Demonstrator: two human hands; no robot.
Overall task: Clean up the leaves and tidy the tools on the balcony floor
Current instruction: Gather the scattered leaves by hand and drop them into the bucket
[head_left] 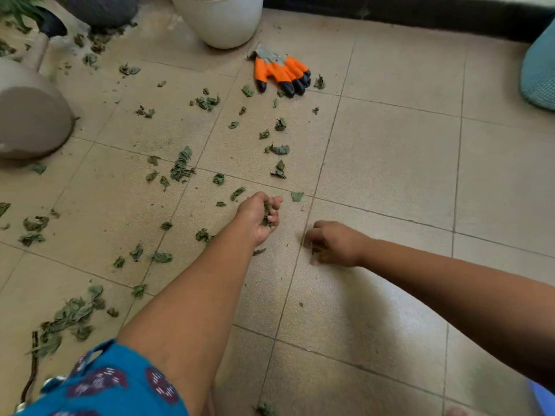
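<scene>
Gripping leaves (266, 216): left hand (259, 216), fingers curled | right hand (333, 244): pinching leaf bits on floor (390, 163)

Bare tiles (390, 163) right; pots (220, 19) far left.

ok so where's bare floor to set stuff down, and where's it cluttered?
Bare: the tiles right of the orange glove, running to the blue cushion, and the near floor between the two forearms. Crowded: leaves scatter from the white pot down the left side, thickest at the near-left pile. The left hand grips leaves.
</scene>
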